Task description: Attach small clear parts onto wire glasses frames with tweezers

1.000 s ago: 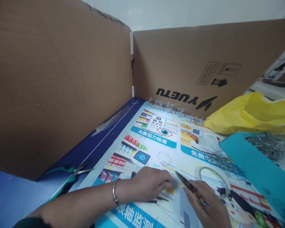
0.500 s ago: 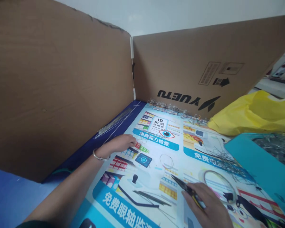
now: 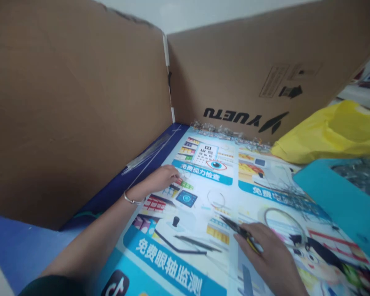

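Observation:
My left hand (image 3: pixel 165 179) is closed in a pinch over the printed poster (image 3: pixel 216 209). At its fingertips a thin curled wire (image 3: pixel 187 174) faintly shows. My right hand (image 3: pixel 267 250) grips pliers with black and yellow handles (image 3: pixel 239 231). Their dark jaws point up and left, above the poster; whether they are parted is too blurred to tell. Between the two hands lies a small thin wire ring (image 3: pixel 216 199). A larger coil of wire (image 3: pixel 300 220) rests just beyond my right hand. Dark straight wires (image 3: pixel 199 243) lie left of the pliers.
Cardboard walls (image 3: pixel 80 102) stand left and behind. A bundle of straight wires (image 3: pixel 148 152) lies along the left wall, and tangled wire pieces (image 3: pixel 225 130) along the back. At right are a yellow bag (image 3: pixel 329 131) and a turquoise box (image 3: pixel 323 189) holding a mass of wire.
The view has shifted slightly, with the walls and poster sitting higher in the picture. Both hands keep nearly the same pose, the right still gripping the pliers.

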`<state>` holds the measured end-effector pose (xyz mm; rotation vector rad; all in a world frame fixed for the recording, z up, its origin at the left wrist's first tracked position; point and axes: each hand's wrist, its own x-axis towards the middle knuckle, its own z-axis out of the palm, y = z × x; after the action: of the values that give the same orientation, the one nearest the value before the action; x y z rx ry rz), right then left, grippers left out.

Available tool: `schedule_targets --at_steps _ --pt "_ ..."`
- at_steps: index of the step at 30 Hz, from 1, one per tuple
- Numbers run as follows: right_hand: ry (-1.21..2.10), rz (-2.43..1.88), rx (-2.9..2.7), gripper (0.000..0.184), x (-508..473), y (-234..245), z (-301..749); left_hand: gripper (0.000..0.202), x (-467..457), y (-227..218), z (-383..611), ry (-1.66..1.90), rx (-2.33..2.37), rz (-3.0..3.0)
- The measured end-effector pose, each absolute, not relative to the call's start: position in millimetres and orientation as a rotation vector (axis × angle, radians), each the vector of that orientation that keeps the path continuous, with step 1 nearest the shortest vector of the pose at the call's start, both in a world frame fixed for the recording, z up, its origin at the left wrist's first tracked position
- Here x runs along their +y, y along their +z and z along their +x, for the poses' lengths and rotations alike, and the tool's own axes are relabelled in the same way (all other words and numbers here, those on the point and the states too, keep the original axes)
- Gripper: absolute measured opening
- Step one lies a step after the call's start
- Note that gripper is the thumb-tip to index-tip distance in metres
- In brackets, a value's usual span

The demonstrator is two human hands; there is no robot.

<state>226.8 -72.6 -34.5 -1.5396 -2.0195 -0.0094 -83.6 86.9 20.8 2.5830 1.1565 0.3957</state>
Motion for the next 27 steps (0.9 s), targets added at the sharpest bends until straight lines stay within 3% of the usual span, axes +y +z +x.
schedule_targets --at_steps 4,9,16,27 --pt "0.153 -1.579 -1.986 0.024 -74.3 -27.3 223.8 0.019 74.5 32.7 -73.0 0.405 1.162 2.624" --pt "0.273 -1.597 -1.798 0.023 -76.9 -20.3 226.2 0.020 40.3 50.1 -50.5 0.137 0.937 2.616" --pt "0.424 -1.595 -1.623 0.017 -81.1 -12.8 227.5 0.014 -1.7 38.8 -22.1 -0.087 0.790 2.665" --pt "0.447 -1.576 -1.625 0.014 -82.5 -13.5 227.3 0.019 -19.8 22.7 -13.9 0.007 0.760 2.882"
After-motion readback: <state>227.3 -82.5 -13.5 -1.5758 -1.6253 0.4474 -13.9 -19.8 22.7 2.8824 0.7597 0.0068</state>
